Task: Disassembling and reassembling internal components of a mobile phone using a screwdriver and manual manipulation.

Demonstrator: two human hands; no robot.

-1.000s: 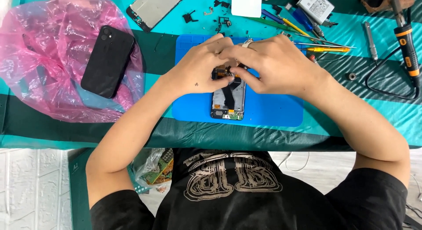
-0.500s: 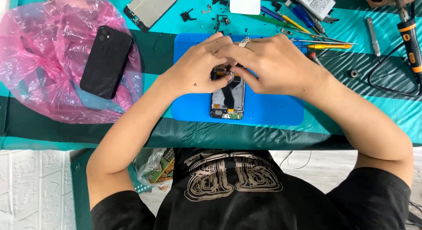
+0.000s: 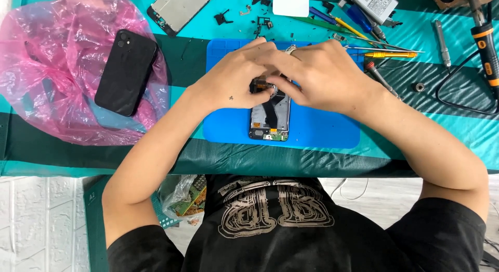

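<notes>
An opened phone (image 3: 269,121) lies on a blue work mat (image 3: 322,131), its circuit board and black ribbon cable showing at the near end. My left hand (image 3: 234,77) and my right hand (image 3: 317,74) meet over its far end, fingertips pinched together on a small dark part (image 3: 260,86) of the phone. The hands hide the phone's upper half.
A black phone (image 3: 126,72) rests on a pink plastic bag (image 3: 62,95) at the left. A detached screen (image 3: 179,9), small black parts, screwdrivers (image 3: 390,54), a battery (image 3: 375,4) and a soldering iron (image 3: 486,43) with its cable lie along the far and right side.
Both hands have stayed on the phone's far end, with only slight shifts of the fingers. The view has drifted a little.
</notes>
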